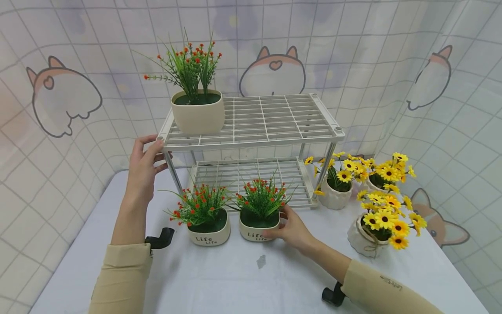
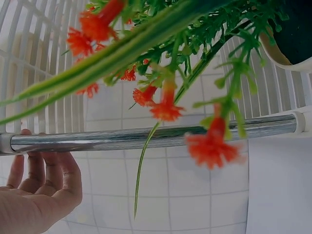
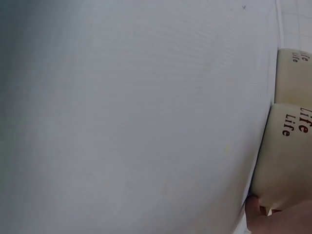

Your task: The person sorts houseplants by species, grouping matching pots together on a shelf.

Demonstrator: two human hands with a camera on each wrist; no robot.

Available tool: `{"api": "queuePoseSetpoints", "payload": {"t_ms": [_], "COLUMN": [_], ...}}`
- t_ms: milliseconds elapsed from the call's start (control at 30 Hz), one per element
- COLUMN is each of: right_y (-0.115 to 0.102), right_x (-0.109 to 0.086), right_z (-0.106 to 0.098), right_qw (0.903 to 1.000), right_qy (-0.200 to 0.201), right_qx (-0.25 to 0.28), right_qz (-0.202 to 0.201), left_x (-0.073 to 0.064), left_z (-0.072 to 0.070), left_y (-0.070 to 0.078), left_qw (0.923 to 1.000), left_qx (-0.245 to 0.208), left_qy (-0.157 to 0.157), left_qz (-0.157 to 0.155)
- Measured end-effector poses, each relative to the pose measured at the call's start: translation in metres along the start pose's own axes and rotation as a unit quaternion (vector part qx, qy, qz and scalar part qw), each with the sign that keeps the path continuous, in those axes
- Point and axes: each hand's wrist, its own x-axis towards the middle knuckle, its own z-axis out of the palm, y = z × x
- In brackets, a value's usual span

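Observation:
A white two-tier wire rack (image 1: pixel 274 117) stands on the table. My left hand (image 1: pixel 145 161) grips its upper left front corner; in the left wrist view, the fingers of that hand (image 2: pixel 44 190) curl by the end of a metal post (image 2: pixel 146 138). My right hand (image 1: pixel 296 231) holds the right side of a cream "Life" pot (image 1: pixel 255 231) with red-flowered greenery, thumb in front. In the right wrist view, only part of this hand (image 3: pixel 278 219) shows against the pot (image 3: pixel 285 156). A matching pot (image 1: pixel 209 235) sits to its left.
Another cream pot (image 1: pixel 198 115) with red flowers stands on the top tier's left end. Several white pots with yellow flowers, one nearest the front (image 1: pixel 366 240), stand right of the rack. A patterned curtain (image 1: pixel 196 22) hangs behind. Black devices (image 1: pixel 161 240) are at both wrists.

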Motion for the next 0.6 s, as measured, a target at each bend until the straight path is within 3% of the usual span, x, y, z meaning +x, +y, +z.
{"api": "queuePoseSetpoints", "payload": {"t_ms": [300, 600], "right_y": [-0.001, -0.015], "right_x": [-0.001, -0.017], "right_z": [-0.006, -0.025], "right_qw": [0.9995, 0.9967], "right_qy": [-0.005, -0.020], "right_qx": [-0.025, -0.068], "right_qz": [0.020, 0.038], "left_x": [0.000, 0.002], "left_z": [0.000, -0.001], "left_y": [0.000, 0.000], "left_qw": [1.0000, 0.9999], "left_qx": [0.000, 0.002], "left_qy": [0.001, 0.001], "left_qz": [-0.004, -0.010]}}
